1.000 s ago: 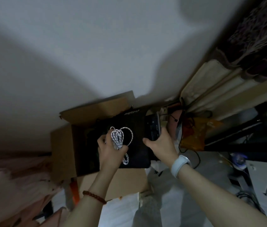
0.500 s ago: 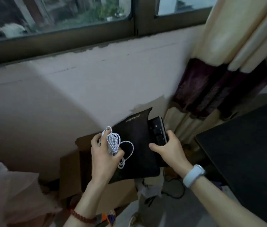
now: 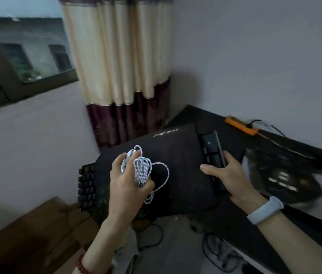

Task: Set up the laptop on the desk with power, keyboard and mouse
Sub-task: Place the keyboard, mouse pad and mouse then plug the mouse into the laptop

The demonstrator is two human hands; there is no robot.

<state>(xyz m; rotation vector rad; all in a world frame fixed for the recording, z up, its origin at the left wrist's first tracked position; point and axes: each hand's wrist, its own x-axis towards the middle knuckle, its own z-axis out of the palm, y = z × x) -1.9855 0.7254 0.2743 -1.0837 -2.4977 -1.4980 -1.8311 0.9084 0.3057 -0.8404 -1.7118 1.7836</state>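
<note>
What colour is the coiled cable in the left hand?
The coiled cable is braided white with dark flecks, gripped by the left hand; the head view, the only one, shows it.

My left hand was raised palm away, fingers curled in a grip. My right hand reached forward, thumb out, fingers wrapped, band on its wrist.

The view has swung right and up from the cardboard box by the wall, which has slid to the lower left of the frame. The stack of black mouse pad and keyboard, carried by both hands, has come over the near corner of the dark desk. An orange power strip has entered at upper right.
</note>
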